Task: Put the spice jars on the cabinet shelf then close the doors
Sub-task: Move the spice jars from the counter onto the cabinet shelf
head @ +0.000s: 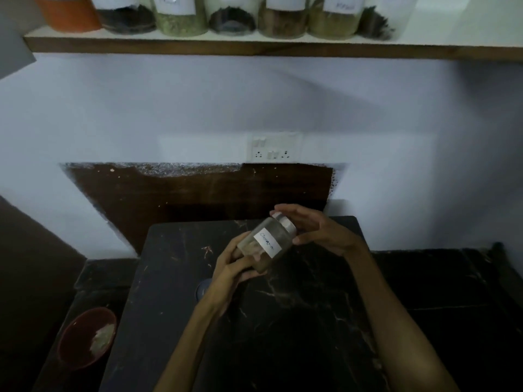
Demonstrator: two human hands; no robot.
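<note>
A clear spice jar (268, 240) with a silver lid and a white handwritten label is held tilted above the black marble counter (175, 292). My left hand (236, 267) grips its base from below. My right hand (317, 232) is curled around the lid end. High up, the cabinet shelf (254, 48) carries a row of several labelled spice jars (181, 17), with an orange container (68, 15) at the left end. A grey cabinet door edge (14, 46) shows at the far left, swung open.
A red bowl (86, 336) with pale powder sits at the lower left on the dark lower counter. A white switch and socket plate (273, 148) is on the wall. A small round silver object (203, 290) lies on the counter beneath my left wrist.
</note>
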